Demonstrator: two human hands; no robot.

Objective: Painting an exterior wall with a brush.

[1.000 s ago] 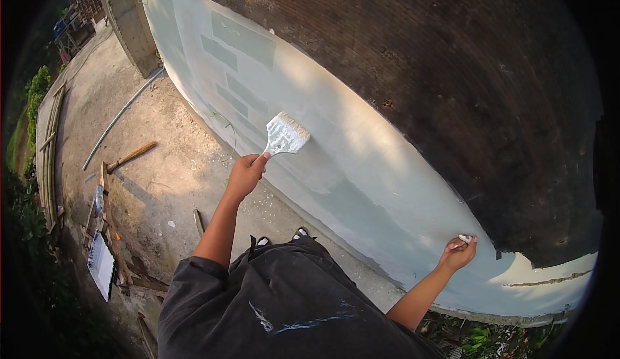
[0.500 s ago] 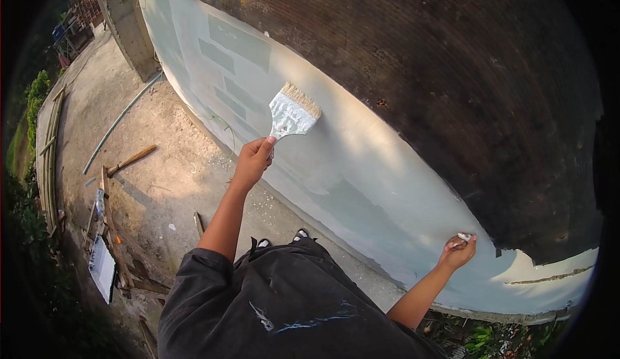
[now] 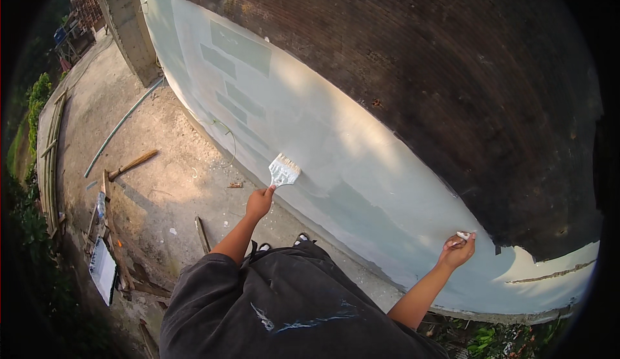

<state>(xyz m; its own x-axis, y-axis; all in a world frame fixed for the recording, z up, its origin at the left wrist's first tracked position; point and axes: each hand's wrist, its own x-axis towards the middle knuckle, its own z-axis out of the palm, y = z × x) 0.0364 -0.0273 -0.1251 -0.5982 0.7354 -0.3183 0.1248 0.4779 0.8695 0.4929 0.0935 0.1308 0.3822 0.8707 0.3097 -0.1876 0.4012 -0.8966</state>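
Note:
My left hand is closed round the handle of a wide, paint-smeared brush. The pale bristles point up and to the right, at the lower part of a pale blue-white wall; whether they touch it I cannot tell. Darker grey-green patches show on the wall's surface. Further right, my right hand is curled in front of the wall near the lower end of the dark ribbed surface. Its fingers close on a small whitish thing whose kind I cannot make out.
A large dark ribbed panel spans the upper right. On the concrete floor to the left lie a wooden-handled tool, a thin pale pipe, wood scraps and a white tray-like piece. A concrete post stands at upper left.
My left hand has come down along the wall with the brush, closer to my body and the wall's foot. My right hand stays in about the same place.

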